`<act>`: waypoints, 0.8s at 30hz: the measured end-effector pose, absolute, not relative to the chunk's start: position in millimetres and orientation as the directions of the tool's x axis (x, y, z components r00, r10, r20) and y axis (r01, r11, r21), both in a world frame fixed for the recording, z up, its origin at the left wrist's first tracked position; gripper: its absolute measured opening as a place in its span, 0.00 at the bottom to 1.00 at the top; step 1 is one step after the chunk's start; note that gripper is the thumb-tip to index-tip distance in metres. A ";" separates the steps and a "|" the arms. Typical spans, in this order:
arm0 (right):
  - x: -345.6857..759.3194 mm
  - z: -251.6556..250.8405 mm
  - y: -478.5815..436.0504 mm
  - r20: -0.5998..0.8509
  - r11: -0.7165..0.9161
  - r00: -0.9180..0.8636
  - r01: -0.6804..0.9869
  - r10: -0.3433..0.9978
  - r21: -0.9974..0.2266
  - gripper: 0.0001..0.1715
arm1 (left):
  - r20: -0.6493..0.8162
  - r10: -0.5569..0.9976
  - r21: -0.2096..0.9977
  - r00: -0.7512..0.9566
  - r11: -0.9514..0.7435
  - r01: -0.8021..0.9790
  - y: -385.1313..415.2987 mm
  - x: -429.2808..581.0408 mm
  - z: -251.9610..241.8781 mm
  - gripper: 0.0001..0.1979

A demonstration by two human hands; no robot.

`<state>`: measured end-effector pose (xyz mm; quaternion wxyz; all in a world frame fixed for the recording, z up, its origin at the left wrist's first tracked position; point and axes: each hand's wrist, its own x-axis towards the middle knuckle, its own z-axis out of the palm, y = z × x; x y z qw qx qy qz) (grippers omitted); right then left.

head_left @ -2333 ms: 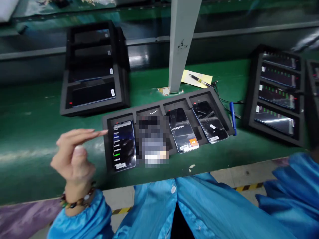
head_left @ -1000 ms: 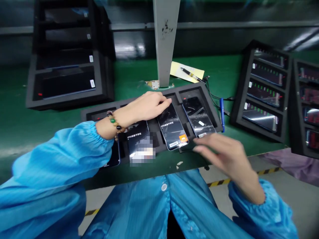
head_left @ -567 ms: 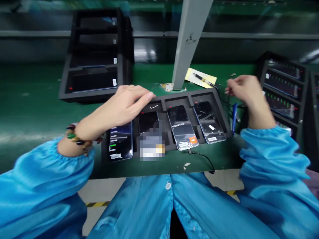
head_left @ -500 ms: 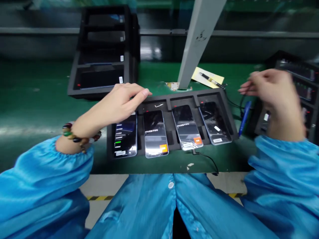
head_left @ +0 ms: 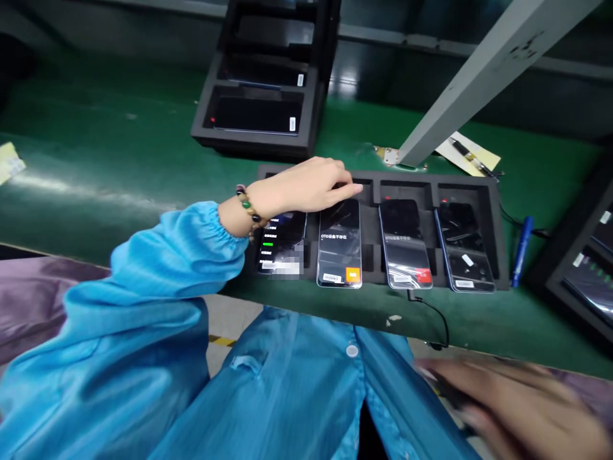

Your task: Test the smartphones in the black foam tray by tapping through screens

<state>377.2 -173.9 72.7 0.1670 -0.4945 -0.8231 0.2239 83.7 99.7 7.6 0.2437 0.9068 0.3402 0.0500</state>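
A black foam tray lies on the green belt and carries several smartphones side by side. My left hand, fingers stretched flat and together, rests on the tray's far rim above the two left phones. The leftmost phone shows a lit menu. The second phone shows text and an orange square. Beside it lie a third phone and a dark fourth phone. My right hand is low at the bottom right, below the belt edge, smeared by motion.
A stack of black trays with dark phones stands at the back. A grey metal post slants up to the right. A yellow note with a pen, a blue marker, a black cable and another tray lie to the right.
My right hand dropped from above the right trays to the bottom right, below the belt edge. My left hand stayed on the tray's far rim. The view swung left.
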 end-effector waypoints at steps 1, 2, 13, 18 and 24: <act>359.0 60.0 -170.2 0.030 0.451 -0.521 0.706 0.853 -0.546 0.19 | -0.076 0.634 0.483 0.769 -0.652 0.585 99.9 85.1 5.3 0.30; 341.9 45.8 -165.6 0.021 0.488 -0.575 0.675 0.818 -0.553 0.19 | -0.078 0.629 0.489 0.773 -0.651 0.580 100.0 86.2 3.2 0.30; 294.4 -17.4 -142.3 0.055 0.509 -0.554 0.716 0.831 -0.478 0.16 | -0.087 0.650 0.570 0.755 -0.589 0.572 97.9 88.6 -3.3 0.32; 296.0 -16.9 -141.1 0.063 0.508 -0.547 0.723 0.835 -0.467 0.16 | -0.075 0.658 0.577 0.749 -0.584 0.571 97.2 87.3 -4.4 0.31; 299.0 -16.0 -142.4 0.050 0.506 -0.543 0.740 0.838 -0.443 0.16 | -0.105 0.658 0.573 0.745 -0.572 0.587 97.0 87.7 -2.7 0.33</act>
